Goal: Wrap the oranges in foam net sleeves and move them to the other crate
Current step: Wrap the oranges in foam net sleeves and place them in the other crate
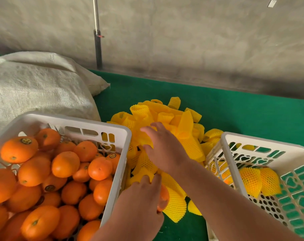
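An orange (163,199) was gripped in the curled fingers of the left hand (142,197), just beside the left crate (120,153) full of oranges (66,164). The right hand (163,146) was laid with fingers spread and relaxed on the pile of yellow foam sleeves (166,117) on the green worktop (243,108); nothing was seen gripped. Two sleeved oranges (259,181) were lying in the right crate (262,141).

Woven sack (34,84) on green cloth (234,108), metal pole (97,40), grey wall (199,40)
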`<action>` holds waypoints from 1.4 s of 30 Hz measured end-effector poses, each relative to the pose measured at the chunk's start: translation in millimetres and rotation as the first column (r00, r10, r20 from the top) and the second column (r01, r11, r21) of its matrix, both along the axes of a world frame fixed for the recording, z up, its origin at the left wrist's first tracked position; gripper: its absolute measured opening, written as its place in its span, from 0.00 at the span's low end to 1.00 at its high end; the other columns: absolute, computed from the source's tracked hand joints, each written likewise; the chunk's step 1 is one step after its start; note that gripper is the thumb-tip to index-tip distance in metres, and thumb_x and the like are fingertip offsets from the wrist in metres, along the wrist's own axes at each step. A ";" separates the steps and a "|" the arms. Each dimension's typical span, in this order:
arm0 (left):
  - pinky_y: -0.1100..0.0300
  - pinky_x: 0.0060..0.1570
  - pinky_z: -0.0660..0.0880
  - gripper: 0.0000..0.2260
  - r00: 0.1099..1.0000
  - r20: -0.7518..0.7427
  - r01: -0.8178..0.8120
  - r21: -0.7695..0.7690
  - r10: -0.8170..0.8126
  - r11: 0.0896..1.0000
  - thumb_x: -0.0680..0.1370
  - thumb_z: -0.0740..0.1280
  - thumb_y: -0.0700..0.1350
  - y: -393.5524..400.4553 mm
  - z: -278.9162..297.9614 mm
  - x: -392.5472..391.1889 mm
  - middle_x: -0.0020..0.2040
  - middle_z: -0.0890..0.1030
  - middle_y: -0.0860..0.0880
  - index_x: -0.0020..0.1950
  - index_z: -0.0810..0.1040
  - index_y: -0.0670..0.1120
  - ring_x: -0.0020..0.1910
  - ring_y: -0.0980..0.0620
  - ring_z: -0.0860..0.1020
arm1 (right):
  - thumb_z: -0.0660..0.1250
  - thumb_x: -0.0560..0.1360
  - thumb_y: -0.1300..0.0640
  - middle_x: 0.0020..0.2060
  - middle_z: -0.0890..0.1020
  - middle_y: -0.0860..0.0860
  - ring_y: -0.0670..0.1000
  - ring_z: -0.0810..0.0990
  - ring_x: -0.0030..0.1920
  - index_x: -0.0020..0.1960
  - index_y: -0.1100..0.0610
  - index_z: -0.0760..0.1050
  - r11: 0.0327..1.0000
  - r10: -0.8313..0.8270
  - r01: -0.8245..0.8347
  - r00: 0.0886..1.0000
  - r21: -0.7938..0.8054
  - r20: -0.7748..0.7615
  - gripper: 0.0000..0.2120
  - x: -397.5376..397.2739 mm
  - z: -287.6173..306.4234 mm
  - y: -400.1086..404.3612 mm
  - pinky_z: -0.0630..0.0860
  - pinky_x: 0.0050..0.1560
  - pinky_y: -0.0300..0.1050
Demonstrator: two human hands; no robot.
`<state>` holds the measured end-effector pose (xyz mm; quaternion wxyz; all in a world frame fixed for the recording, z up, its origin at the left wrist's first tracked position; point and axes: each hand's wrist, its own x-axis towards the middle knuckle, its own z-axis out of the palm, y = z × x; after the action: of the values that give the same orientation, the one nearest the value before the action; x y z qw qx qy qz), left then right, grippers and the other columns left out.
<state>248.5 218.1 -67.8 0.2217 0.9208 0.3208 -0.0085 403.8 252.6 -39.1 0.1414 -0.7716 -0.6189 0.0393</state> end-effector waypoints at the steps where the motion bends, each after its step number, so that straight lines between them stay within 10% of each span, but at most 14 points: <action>1: 0.61 0.46 0.69 0.34 1.000 -0.009 0.004 0.004 -0.004 1.000 0.76 0.69 0.57 -0.3 -0.6 -0.4 0.59 0.70 0.54 0.74 0.51 0.57 0.57 0.52 0.74 | 0.68 0.82 0.49 0.75 0.69 0.52 0.56 0.74 0.71 0.76 0.46 0.68 0.997 -0.016 0.018 0.999 -0.068 0.034 0.24 2.6 -5.7 7.0 0.79 0.60 0.50; 8: 0.60 0.43 0.66 0.30 0.996 -0.079 0.051 0.002 -0.050 0.999 0.75 0.68 0.59 3.1 -2.1 2.2 0.61 0.66 0.54 0.71 0.55 0.56 0.52 0.53 0.71 | 0.66 0.83 0.49 0.59 0.81 0.49 0.55 0.81 0.58 0.64 0.50 0.79 0.991 -0.114 0.116 0.993 -0.061 0.041 0.12 27.8 -17.6 -21.8 0.79 0.53 0.51; 14: 0.67 0.36 0.64 0.31 0.983 0.063 0.164 0.095 -0.170 0.982 0.73 0.69 0.59 -1.6 11.3 6.9 0.76 0.32 0.64 0.68 0.53 0.63 0.62 0.53 0.74 | 0.57 0.81 0.35 0.44 0.80 0.43 0.44 0.78 0.44 0.48 0.47 0.79 0.991 -0.109 0.106 0.994 -0.075 -0.032 0.19 28.5 -0.7 -111.2 0.75 0.44 0.45; 20: 0.48 0.47 0.78 0.11 0.926 -0.047 0.376 0.042 -0.375 0.926 0.86 0.56 0.50 -10.9 12.2 13.0 0.79 0.34 0.62 0.67 0.57 0.55 0.53 0.44 0.76 | 0.57 0.86 0.46 0.34 0.75 0.48 0.49 0.74 0.36 0.39 0.49 0.75 0.979 -0.189 0.168 0.960 -0.117 -0.205 0.19 25.4 -10.3 -134.2 0.69 0.38 0.50; 25: 0.53 0.41 0.75 0.15 0.905 -0.098 0.419 0.046 -0.413 0.907 0.86 0.59 0.50 -9.0 9.8 10.6 0.80 0.39 0.58 0.69 0.56 0.55 0.44 0.48 0.69 | 0.65 0.80 0.47 0.48 0.82 0.36 0.37 0.77 0.48 0.55 0.41 0.82 0.989 -0.149 0.144 0.972 -0.044 -0.183 0.08 26.0 -8.4 -136.9 0.70 0.42 0.29; 33: 0.54 0.38 0.69 0.19 0.888 -0.211 0.417 -0.011 -0.410 0.909 0.86 0.59 0.49 -11.1 -2.4 14.4 0.80 0.47 0.52 0.74 0.57 0.54 0.39 0.46 0.70 | 0.66 0.79 0.60 0.58 0.62 0.17 0.23 0.60 0.63 0.68 0.39 0.76 0.998 0.029 -0.044 0.950 -0.040 -0.310 0.22 21.8 -8.5 -134.8 0.61 0.57 0.19; 42: 0.56 0.48 0.74 0.32 0.936 -0.155 0.308 -0.081 -0.317 0.948 0.75 0.71 0.53 -2.8 -4.2 4.4 0.75 0.55 0.57 0.72 0.54 0.60 0.56 0.50 0.72 | 0.64 0.80 0.66 0.76 0.69 0.41 0.43 0.61 0.72 0.51 0.47 0.87 0.999 -0.014 0.009 0.989 -0.036 -0.144 0.18 32.7 -13.1 -137.3 0.59 0.59 0.24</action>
<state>252.8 215.2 -72.0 0.2155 0.9496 0.1876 -0.1292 436.5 115.3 -52.2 0.1724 -0.7726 -0.6018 0.1053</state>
